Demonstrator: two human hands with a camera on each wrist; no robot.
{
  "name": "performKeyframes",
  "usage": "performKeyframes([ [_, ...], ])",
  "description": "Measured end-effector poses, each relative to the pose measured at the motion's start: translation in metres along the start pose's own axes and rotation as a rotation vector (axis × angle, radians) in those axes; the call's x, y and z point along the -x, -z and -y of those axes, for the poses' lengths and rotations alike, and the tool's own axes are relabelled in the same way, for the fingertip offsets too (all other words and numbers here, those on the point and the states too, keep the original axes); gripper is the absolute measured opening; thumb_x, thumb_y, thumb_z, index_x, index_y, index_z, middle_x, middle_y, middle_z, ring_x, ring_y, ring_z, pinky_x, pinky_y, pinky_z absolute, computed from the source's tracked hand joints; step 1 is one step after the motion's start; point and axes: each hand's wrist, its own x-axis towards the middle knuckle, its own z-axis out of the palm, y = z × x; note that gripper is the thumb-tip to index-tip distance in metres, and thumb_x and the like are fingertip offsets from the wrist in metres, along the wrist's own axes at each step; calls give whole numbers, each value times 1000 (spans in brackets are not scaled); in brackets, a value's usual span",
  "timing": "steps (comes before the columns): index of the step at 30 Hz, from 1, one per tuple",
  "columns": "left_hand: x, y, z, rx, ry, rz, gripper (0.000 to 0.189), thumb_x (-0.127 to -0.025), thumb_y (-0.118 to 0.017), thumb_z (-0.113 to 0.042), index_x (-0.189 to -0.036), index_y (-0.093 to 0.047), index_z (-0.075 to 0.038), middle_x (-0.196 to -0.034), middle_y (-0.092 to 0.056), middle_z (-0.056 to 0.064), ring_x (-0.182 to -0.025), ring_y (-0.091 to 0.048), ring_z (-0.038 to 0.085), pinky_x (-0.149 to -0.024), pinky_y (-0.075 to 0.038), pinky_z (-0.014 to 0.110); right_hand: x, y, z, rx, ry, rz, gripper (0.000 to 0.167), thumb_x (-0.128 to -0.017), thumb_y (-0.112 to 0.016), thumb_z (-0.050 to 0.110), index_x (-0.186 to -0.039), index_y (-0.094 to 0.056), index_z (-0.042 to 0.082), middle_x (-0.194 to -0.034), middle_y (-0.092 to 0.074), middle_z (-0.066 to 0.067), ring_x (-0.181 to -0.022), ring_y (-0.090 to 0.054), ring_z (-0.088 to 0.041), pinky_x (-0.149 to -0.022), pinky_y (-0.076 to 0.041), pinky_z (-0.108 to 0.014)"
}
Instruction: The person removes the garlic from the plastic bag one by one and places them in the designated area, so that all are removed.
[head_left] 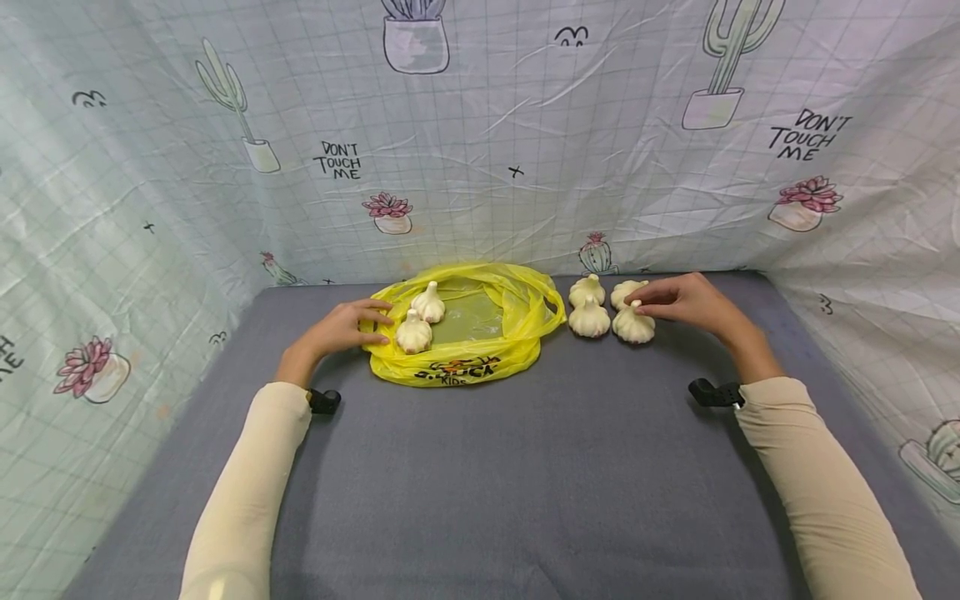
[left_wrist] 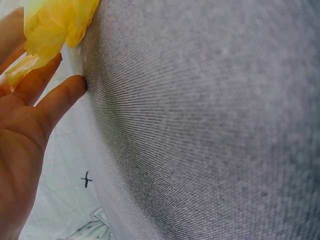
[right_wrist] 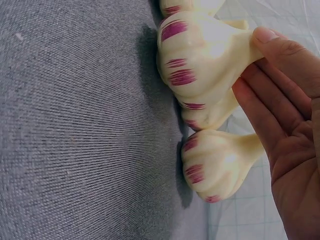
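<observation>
My right hand (head_left: pixel 678 302) pinches the stem of a garlic bulb (head_left: pixel 633 325), thumb on one side and fingers on the other. In the right wrist view this bulb (right_wrist: pixel 200 55) is pale with purple streaks. More garlic bulbs (head_left: pixel 588 318) stand close beside and behind it. A yellow plastic bag (head_left: pixel 457 371) lies open to their left, two garlic bulbs (head_left: pixel 414 333) sitting at its left side. My left hand (head_left: pixel 341 327) touches the bag's left edge with fingers extended and spread. In the left wrist view, crumpled yellow plastic (left_wrist: pixel 55 25) hangs over these fingers.
A grey cloth (head_left: pixel 480 483) covers the table. Behind it and at both sides hangs a pale curtain (head_left: pixel 480 108) printed with cacti and lettering. A black wrist strap (head_left: pixel 324 402) is on each arm.
</observation>
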Motion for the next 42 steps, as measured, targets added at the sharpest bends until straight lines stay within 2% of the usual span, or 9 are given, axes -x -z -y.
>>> performKeyframes([
  [10,1,2,-2,8,8,-4,42,-94,-76,-26,-130,-70,-4,-152,-50,15,-145,-36,41,-115,-31,62,4,1,4,-22,-12,28,27,-92,-78,17,-119,-78,15,-121,-74,-7,-92,-68,-1,-73,-52,-19],
  [15,0,3,-2,8,13,3,43,-94,-75,-27,-130,-70,-4,-153,-49,15,-145,-35,41,-115,-30,62,3,2,8,23,91,0,28,-92,-77,14,-120,-77,11,-119,-74,-7,-98,-68,1,-75,-49,-13],
  [22,0,3,-1,18,23,10,44,-94,-75,-27,-131,-70,-5,-153,-49,14,-146,-35,40,-116,-29,61,-10,2,31,85,249,-24,28,-93,-75,11,-121,-77,10,-114,-76,-9,-79,-62,3,-65,-46,-16],
  [25,-1,3,-1,9,15,9,44,-94,-75,-29,-131,-70,-5,-153,-49,15,-146,-35,41,-116,-29,62,-19,-3,42,89,314,-12,30,-92,-75,8,-122,-76,9,-114,-76,-9,-82,-66,-2,-68,-48,-16],
  [27,-2,3,-1,4,7,6,45,-94,-75,-30,-131,-70,-5,-153,-49,15,-145,-35,41,-116,-29,62,-25,-9,48,85,345,-4,31,-91,-75,7,-122,-76,8,-115,-76,-7,-93,-71,-9,-72,-50,-17],
  [30,-2,2,-1,0,-4,5,45,-94,-75,-30,-131,-70,-5,-152,-49,16,-145,-36,43,-115,-29,63,-33,-18,55,73,380,22,30,-93,-74,7,-123,-75,7,-116,-76,-7,-93,-71,-14,-72,-51,-20],
  [37,-1,2,-1,9,1,5,45,-94,-75,-29,-131,-70,-4,-152,-49,17,-145,-36,42,-116,-29,63,-56,-41,67,38,418,89,29,-95,-71,9,-124,-74,7,-114,-76,-12,-60,-55,-8,-59,-42,-27],
  [40,-1,2,-2,16,6,2,45,-94,-75,-29,-131,-70,-3,-152,-49,17,-145,-35,42,-116,-29,62,-67,-51,72,30,448,103,29,-95,-71,8,-124,-74,5,-115,-75,-12,-69,-67,-14,-64,-50,-31],
  [42,0,2,-1,19,10,3,45,-94,-76,-28,-130,-70,-3,-152,-49,16,-145,-35,42,-116,-29,62,-74,-57,76,27,454,116,29,-96,-71,9,-124,-73,3,-117,-75,-11,-84,-73,-20,-71,-55,-37],
])
